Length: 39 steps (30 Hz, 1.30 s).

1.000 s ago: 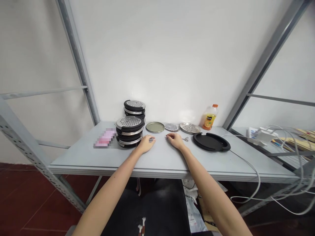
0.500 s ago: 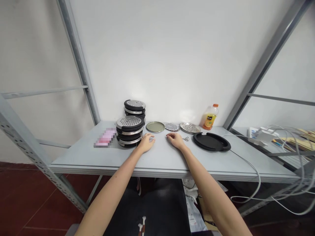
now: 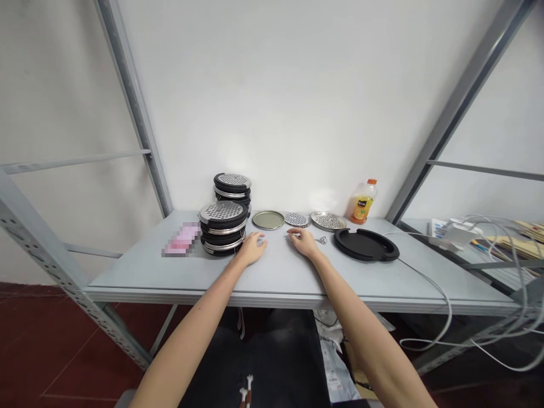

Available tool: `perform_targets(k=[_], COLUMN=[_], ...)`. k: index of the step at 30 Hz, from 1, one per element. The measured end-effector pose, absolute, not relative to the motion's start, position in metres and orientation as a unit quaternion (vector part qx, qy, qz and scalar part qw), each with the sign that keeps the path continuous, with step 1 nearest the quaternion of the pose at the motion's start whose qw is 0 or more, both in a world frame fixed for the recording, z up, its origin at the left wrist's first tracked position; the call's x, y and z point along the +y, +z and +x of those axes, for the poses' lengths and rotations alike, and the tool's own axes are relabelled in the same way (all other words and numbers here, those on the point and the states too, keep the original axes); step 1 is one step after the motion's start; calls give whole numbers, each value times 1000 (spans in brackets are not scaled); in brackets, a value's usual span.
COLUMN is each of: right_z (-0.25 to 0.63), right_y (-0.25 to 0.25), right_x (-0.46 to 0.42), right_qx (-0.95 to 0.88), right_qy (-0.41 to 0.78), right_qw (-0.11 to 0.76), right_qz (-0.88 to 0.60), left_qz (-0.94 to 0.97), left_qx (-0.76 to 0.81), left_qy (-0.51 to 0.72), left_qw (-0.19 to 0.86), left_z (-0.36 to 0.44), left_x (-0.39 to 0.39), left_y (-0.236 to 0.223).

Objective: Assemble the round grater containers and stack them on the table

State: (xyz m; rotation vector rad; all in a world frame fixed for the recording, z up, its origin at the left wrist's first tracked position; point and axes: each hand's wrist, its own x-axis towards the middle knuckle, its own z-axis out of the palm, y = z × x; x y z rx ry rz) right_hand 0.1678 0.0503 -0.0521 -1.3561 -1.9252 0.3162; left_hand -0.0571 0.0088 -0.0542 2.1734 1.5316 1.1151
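Note:
My left hand [image 3: 254,249] rests on the table with its fingers loosely apart, and nothing shows in it. It lies at the right side of the front stack of black rings and perforated metal discs [image 3: 223,226]; whether it touches the stack I cannot tell. My right hand [image 3: 303,243] lies on the table, loosely bent, with no object visible in its fingers. Small metal parts [image 3: 323,240] lie just right of it. Beyond the hands are a round olive-green plate [image 3: 268,220], a perforated disc [image 3: 296,219] and a silver-rimmed perforated disc [image 3: 328,221].
A second stack [image 3: 233,184] stands behind the first. At right are a black round tray-like part [image 3: 366,246] with a white cable [image 3: 429,279] and an orange-capped juice bottle [image 3: 363,204]. A blurred pink item [image 3: 182,239] lies left. Metal uprights [image 3: 127,107] frame the table [image 3: 276,277].
The view has shifted very slightly. Both hands stay in nearly the same place on the table, and nothing has been picked up or put down.

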Motion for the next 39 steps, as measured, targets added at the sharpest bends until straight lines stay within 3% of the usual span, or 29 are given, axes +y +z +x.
perform_targets(k=[4,7,11,19,22,25,29,35,39], right_z=[147,119,89,86,94,106,133,175,181], right_y=[-40,-27,-15,1,4,6,9,8,1], right_x=[56,62,69,73,77,85,87,50,26], right_qx=[-782,-825,-808,-800,-789,-752,-658,-673,-713], right_qy=[34,17,18,20,37,80,245,381,407], right_qw=[355,280,155,137,194,343,492,491,448], right_qz=[-512,-491,-568,-584,-582,-557,-514,-402,-353], left_qz=[767,776,786,784,781,776,772,749,793], left_qx=[501,487,476,475,478,487,505,476,428], left_qy=[379,380,374,378,381,378,359,436,426], left_qw=[132,131,125,127,130,132,141,151,82], left_z=[-57,-57,-57,-57,-57,-56,-55,-55,-54], left_x=[6,5,3,5,3,-1,-3,-12,-26], left_y=[-54,-55,-54,-58,-57,-55,-53,-46,-35])
